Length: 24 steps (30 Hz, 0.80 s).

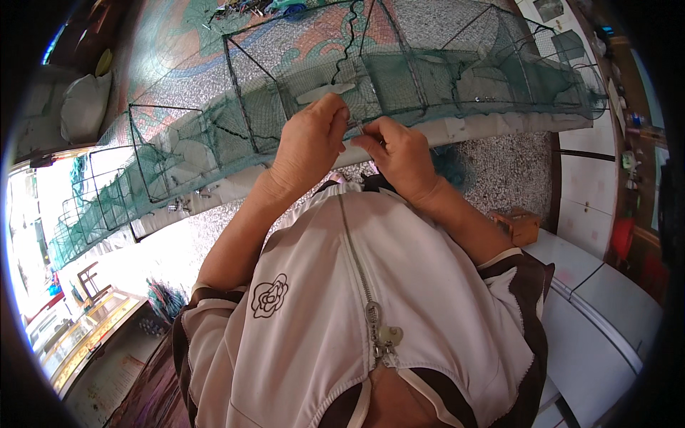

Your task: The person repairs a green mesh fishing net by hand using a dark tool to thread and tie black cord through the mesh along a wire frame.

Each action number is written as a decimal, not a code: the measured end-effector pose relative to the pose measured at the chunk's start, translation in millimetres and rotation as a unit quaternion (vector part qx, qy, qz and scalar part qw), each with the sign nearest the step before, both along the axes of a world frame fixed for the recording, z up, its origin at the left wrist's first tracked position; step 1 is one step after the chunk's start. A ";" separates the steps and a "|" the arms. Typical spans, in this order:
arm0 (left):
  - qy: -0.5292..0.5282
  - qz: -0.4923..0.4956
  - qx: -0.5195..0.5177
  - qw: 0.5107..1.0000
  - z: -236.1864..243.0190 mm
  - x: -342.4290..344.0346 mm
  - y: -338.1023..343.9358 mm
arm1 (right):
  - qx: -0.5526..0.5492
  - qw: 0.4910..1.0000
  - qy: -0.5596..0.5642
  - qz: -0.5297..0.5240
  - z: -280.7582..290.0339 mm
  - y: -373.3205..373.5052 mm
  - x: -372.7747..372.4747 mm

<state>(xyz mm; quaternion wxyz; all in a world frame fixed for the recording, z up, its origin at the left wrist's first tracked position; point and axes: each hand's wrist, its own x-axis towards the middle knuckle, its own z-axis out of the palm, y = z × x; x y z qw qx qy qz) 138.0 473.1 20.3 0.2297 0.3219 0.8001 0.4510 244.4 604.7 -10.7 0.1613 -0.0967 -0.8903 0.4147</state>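
Observation:
A long green mesh net trap (389, 75) with dark square frames stretches across in front of me. My left hand (308, 143) is at the net's near edge, thumb and fingers pinched together. Close to its right, my right hand (401, 158) is also closed in a pinch, fingertips turned toward the left hand. Something thin and small lies between the two sets of fingertips, too small to name. Just beyond my left hand a pale flat strip (325, 93) shows at the mesh. A dark wavy cord (349, 43) runs over the net above it.
The net rests along a long pale board (492, 128). Small metal clips (178, 205) sit near the board's left part. A wooden stool (519, 226) stands to the right, by white cabinets (592, 285). A patterned floor (185, 43) lies beyond the net, with a colourful pile (264, 8) on it.

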 end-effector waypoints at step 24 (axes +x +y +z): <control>0.039 -0.015 0.010 0.999 -11.6 0.6 -0.5 | 0.204 0.971 -0.104 0.073 49.0 10.9 -28.3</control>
